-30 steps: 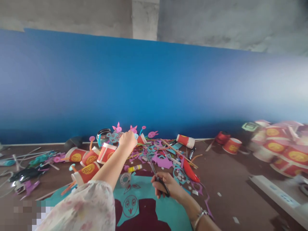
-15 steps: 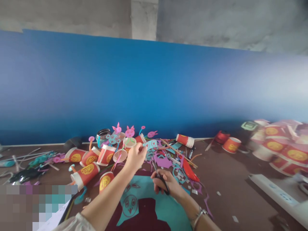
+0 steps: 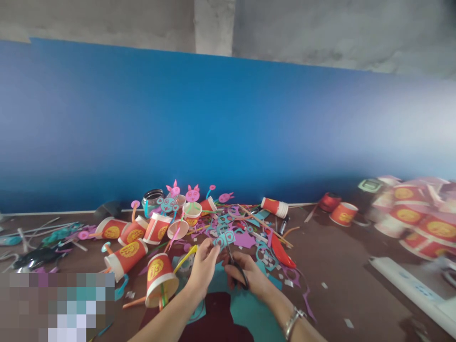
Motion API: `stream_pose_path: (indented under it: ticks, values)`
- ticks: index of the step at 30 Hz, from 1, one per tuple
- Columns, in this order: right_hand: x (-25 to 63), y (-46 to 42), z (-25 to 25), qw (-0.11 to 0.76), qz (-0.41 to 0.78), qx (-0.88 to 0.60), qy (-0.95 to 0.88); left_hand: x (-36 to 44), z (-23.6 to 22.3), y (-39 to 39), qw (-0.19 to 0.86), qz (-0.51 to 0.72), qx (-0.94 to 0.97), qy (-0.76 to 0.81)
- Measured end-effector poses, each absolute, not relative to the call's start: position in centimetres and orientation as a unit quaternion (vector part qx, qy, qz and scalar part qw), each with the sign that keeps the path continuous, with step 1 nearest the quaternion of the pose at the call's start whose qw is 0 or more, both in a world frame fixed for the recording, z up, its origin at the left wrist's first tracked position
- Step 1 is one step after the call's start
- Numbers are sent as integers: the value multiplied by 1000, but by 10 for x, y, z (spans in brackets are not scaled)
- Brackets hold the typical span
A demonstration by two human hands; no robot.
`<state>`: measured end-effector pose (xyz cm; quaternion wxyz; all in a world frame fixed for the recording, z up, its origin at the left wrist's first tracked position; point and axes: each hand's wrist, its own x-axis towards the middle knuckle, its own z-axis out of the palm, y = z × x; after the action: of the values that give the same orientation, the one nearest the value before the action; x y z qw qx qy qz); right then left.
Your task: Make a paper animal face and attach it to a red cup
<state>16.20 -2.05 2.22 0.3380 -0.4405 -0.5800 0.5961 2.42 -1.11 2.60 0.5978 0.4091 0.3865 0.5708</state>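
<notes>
Left hand [image 3: 205, 260]: pinching teal heart-marked paper [image 3: 224, 239] above the middle of the bench [image 3: 327, 270], short of its far edge | right hand [image 3: 249, 273]: gripping scissors [image 3: 238, 269], blades close to the paper; contact unclear | why: paper apparently pinched at one end, exposing its outline to the blades | paper cups [image 3: 127, 256]: lying toward far-left corner, presumably outside cutting space

1 power strip [image 3: 409, 289], blue partition [image 3: 228, 123] behind.
</notes>
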Motion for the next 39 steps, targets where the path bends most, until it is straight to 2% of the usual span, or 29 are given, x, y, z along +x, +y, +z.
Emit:
stream_pose_path:
  ticks: [8, 22, 29, 33, 39]
  values:
    - [159, -21, 20, 333, 580, -450, -593, 19, 13, -9, 622, 573, 384, 369]
    - [164, -19, 18, 269, 550, -514, -601, 15, 11, -3, 653, 554, 356, 374]
    - [163, -17, 18, 400, 555, -521, -511, 13, 10, -4, 640, 486, 442, 398]
    - [164, -15, 17, 416, 559, -506, -508, 16, 6, -5, 621, 462, 486, 405]
    - [161, -15, 15, 414, 554, -482, -538, 16, 4, -5, 618, 517, 427, 410]
